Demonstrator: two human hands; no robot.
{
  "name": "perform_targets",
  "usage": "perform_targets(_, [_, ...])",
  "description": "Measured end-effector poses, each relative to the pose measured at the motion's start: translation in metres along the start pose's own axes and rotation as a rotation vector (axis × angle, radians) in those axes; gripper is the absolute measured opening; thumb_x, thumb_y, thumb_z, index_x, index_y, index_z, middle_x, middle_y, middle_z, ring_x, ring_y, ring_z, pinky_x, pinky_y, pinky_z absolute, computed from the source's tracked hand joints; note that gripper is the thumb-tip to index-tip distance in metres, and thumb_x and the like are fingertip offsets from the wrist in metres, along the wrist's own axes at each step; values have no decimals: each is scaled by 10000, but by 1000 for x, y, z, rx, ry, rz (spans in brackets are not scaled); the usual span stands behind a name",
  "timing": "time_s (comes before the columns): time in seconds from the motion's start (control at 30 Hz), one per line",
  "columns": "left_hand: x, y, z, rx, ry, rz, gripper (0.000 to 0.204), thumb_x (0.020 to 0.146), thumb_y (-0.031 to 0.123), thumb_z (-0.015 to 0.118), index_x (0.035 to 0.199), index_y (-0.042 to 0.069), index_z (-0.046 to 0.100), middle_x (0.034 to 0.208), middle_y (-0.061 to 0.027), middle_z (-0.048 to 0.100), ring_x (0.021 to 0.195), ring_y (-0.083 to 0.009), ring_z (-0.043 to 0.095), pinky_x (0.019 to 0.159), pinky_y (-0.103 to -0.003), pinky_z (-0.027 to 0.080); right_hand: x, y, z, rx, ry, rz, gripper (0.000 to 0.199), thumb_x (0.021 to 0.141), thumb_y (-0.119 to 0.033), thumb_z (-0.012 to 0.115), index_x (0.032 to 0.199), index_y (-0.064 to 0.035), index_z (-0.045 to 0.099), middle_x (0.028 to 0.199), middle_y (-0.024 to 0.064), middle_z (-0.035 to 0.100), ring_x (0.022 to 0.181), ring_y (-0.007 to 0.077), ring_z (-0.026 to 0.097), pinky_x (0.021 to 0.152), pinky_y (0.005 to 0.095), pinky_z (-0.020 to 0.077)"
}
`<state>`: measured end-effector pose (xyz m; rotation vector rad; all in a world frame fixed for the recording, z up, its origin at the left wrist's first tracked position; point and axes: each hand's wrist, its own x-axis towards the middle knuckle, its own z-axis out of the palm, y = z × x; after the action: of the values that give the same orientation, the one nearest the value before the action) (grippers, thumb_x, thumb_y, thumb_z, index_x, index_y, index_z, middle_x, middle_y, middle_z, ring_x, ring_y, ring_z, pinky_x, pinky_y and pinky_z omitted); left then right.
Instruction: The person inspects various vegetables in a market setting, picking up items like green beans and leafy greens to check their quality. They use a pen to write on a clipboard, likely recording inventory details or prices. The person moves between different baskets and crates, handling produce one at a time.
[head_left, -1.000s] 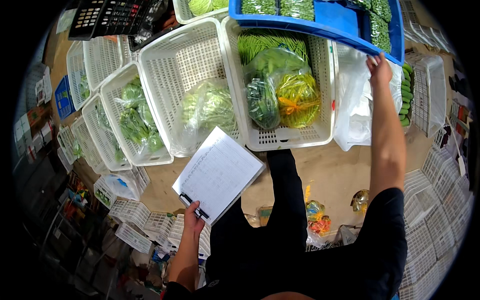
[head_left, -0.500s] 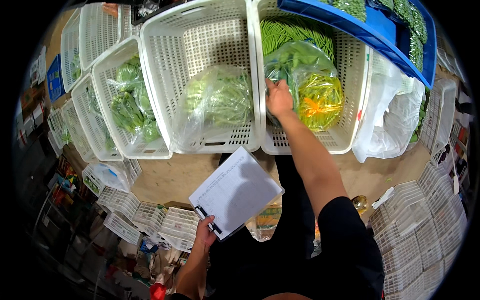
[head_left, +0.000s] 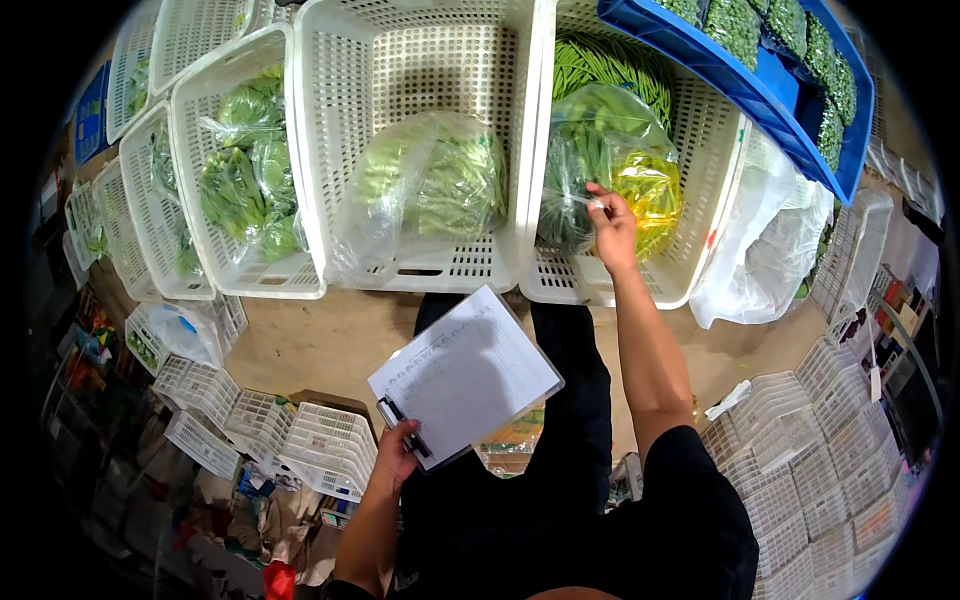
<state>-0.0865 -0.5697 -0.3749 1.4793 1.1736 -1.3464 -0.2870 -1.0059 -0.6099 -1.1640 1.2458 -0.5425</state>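
In the basket [head_left: 700,150], right hand [head_left: 612,225] touches bag [head_left: 590,150] near rim.

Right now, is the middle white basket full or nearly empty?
Nearly empty: the middle basket holds only one clear bag of greens, with bare mesh floor showing above it.

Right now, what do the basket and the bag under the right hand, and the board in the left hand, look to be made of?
Basket: white moulded plastic, judging by its regular grid of holes. Bag: thin clear plastic film, glossy and crinkled, with greens showing through. Board in the left hand: covered by white paper under a dark clip; its own material is hidden.
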Motion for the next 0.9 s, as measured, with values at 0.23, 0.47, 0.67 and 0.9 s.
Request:
perform_targets(0.23, [5, 3, 0, -19, -53, -58, 491, 806, 40, 639, 1282, -22, 537, 1142, -154, 646, 1048, -326, 643, 971, -478, 523, -32, -71, -30, -40, 75, 3, 86, 1008, -35, 522, 938, -39, 474, 1027, 127, 702, 956, 148, 635, 878, 271, 486])
perform_targets(0.47, [14, 1, -11, 17, -240, -16, 497, 834, 104, 654, 1296, -27, 526, 1190, -163, 644, 1085, -309, 649, 971, -464, 535, -67, -190, -18, -1, 58, -70, 36, 1003, -15, 518, 973, -5, 501, 1000, 155, 659, 966, 236, 666, 920, 407, 549])
perform_targets(0.67, [18, 0, -11, 11, -220, -26, 441, 850, 81, 625, 1271, -20, 541, 1138, -136, 662, 1022, -285, 671, 933, -441, 557, -74, -320, 42, 128, -164, -272, 70, 1015, -67, 514, 980, -15, 481, 975, 167, 621, 884, 260, 672, 865, 462, 577])
perform_targets(0.9, [18, -1, -16, -17, -195, 4, 393, 825, 48, 632, 1208, -9, 565, 1096, -130, 662, 975, -290, 670, 916, -449, 562, -21, -362, 122, 132, -281, -340, 117, 1011, -103, 527, 967, -2, 489, 913, 153, 617, 839, 232, 650, 799, 422, 578])
